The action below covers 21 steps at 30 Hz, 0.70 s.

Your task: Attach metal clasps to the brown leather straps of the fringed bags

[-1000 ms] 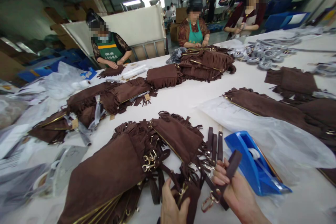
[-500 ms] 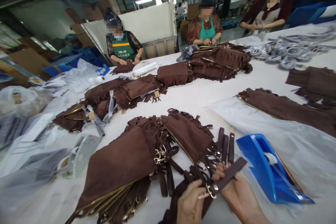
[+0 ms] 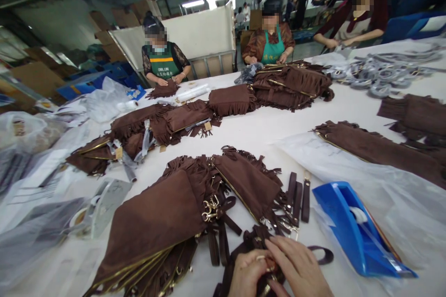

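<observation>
At the bottom centre my left hand is closed, its fingers curled at a small metal fitting that is mostly hidden. My right hand meets it from the right, fingers bent over the same spot; what they hold is largely covered. Beneath both lies a heap of dark brown straps. A strap loop sticks out right of my right hand. Left of the hands is a stack of brown fringed pouches with gold zips and clasps. Another fringed pouch and several wrist straps lie just beyond.
A blue tape dispenser stands at right on clear plastic; a grey one is at left. More brown pouches lie across the table. Grey wrapped straps are piled far right. Three people work along the far side.
The strap held up between my hands has dropped low, its loop now at right. My right hand has moved left and down, over my left hand's fingers.
</observation>
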Available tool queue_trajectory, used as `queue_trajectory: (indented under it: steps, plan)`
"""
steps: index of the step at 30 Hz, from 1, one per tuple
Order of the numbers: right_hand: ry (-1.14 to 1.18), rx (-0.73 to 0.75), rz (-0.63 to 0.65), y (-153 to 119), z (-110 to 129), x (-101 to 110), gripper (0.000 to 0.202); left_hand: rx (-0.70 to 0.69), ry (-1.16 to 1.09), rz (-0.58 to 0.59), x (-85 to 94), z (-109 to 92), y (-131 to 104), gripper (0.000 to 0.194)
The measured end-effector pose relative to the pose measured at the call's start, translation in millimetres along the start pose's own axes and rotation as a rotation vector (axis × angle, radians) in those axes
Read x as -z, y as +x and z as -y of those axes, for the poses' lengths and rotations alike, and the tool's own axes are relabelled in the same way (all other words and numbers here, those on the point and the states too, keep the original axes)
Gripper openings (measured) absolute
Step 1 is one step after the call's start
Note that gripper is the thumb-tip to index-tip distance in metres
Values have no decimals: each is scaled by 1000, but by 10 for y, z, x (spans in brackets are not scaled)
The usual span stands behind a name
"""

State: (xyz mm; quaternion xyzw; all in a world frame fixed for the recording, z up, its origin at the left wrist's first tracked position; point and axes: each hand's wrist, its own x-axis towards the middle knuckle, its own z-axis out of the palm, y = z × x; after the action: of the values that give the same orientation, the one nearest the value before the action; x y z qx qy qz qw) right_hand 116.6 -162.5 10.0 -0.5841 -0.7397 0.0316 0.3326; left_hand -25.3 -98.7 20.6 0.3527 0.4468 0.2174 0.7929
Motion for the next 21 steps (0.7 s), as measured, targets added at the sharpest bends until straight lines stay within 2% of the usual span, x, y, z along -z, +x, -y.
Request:
queue_trajectory:
  steps: [3,7,11,15,21]
  plan:
    - [59,65,20,173,28,-102,36,-20,-99,9,27,56,22,17]
    - [176,-75,132,132,-6,-80,27,-43,-213,7,48,76,8,28]
    - [173,-59,101,68,-72,-11,41,-129,-50,-10,42,0,-39,36]
    - [57,-4,125,36,-77,-52,57,-88,151,-29,-6,-100,-68,35]
    - [181,-83,255,84,36,46,54,-39,136,-106,-69,-107,-58,26]
